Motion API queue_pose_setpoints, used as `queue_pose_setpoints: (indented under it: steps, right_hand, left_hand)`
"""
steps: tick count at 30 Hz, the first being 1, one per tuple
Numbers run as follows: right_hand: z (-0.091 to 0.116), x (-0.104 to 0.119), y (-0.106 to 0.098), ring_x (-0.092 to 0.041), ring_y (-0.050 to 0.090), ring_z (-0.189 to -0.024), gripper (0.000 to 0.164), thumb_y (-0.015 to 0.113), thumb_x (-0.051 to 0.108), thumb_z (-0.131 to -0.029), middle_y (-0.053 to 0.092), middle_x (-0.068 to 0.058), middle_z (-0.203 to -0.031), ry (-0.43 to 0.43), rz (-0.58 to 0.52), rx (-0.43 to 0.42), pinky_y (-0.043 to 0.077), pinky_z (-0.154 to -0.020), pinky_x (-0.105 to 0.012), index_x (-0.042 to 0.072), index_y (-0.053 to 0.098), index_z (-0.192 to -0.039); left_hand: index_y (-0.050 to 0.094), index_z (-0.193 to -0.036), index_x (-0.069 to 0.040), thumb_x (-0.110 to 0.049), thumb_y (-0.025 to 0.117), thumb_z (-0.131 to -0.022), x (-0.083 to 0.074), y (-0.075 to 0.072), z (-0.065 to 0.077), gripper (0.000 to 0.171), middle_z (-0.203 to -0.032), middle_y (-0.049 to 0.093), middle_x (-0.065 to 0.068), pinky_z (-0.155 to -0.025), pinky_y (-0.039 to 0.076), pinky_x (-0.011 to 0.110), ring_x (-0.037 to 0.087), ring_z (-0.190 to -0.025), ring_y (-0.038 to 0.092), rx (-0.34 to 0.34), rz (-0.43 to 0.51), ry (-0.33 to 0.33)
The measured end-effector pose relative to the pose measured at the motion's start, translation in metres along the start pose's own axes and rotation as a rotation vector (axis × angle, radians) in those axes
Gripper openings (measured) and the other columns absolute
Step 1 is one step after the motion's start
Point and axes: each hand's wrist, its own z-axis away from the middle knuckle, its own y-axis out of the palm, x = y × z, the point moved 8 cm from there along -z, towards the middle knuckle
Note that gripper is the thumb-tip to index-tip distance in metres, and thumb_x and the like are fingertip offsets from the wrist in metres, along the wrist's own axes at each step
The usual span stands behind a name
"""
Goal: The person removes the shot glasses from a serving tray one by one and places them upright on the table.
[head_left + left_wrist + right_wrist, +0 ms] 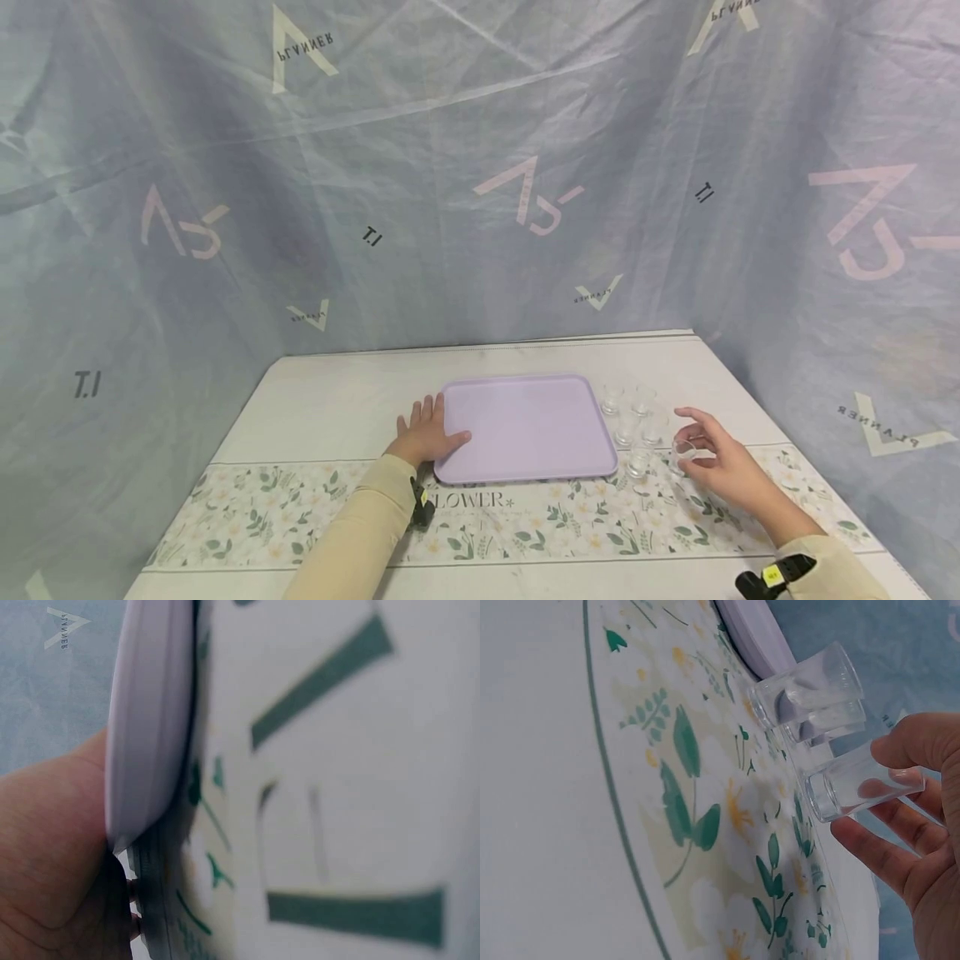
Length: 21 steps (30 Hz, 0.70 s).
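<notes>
My left hand (426, 435) lies spread along the left edge of a lilac tray (525, 429), with its thumb over the rim. In the left wrist view the hand (52, 847) is against the tray's raised side (150, 720). On the right, my right hand (716, 462) pinches a small clear shot glass (680, 461) between thumb and fingers. The right wrist view shows this glass (836, 791) tilted in that view, its thick base near the cloth. Several matching glasses stand between the tray and this hand, including a front one (639, 461).
A white table covering (337, 417) with a floral band (300, 508) lies under everything. Grey-blue printed curtains (420, 208) enclose the table at the back and both sides. The clear glasses stand close together beside the tray's right edge.
</notes>
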Motion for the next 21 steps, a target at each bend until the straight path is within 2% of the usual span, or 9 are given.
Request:
queue_pose_setpoints:
  steps: [7, 12, 21]
  right_hand:
    - [0.001, -0.005, 0.004, -0.011, 0.063, -0.099, 0.082, 0.078, -0.009, -0.081, 0.061, -0.011, -0.11, 0.047, 0.008, 0.005, 0.058, -0.075, -0.027, 0.009, 0.036, -0.15]
    - [0.0, -0.007, 0.007, -0.019, 0.064, -0.102, 0.082, 0.078, -0.008, -0.082, 0.061, -0.01, -0.112, 0.068, 0.032, 0.009, 0.059, -0.078, -0.034, 0.01, 0.035, -0.15]
    - [0.0, -0.003, 0.011, -0.021, 0.064, -0.101, 0.08, 0.077, -0.009, -0.081, 0.061, -0.008, -0.11, 0.034, 0.067, 0.003, 0.059, -0.075, -0.03, 0.008, 0.038, -0.149]
  left_hand:
    - [0.002, -0.162, -0.003, -0.066, 0.052, -0.095, 0.003, 0.007, -0.007, 0.105, -0.168, 0.002, 0.024, -0.119, -0.004, 0.065, 0.042, -0.154, -0.003, 0.02, 0.019, -0.008]
    - [0.003, -0.162, -0.002, -0.072, 0.049, -0.092, 0.008, 0.011, -0.013, 0.109, -0.168, 0.002, 0.024, -0.118, -0.005, 0.067, 0.043, -0.154, -0.003, -0.001, 0.031, -0.002]
    - [0.001, -0.162, -0.004, -0.07, 0.05, -0.093, 0.008, 0.012, -0.012, 0.107, -0.168, 0.001, 0.023, -0.119, -0.005, 0.065, 0.041, -0.154, -0.004, 0.011, 0.009, -0.015]
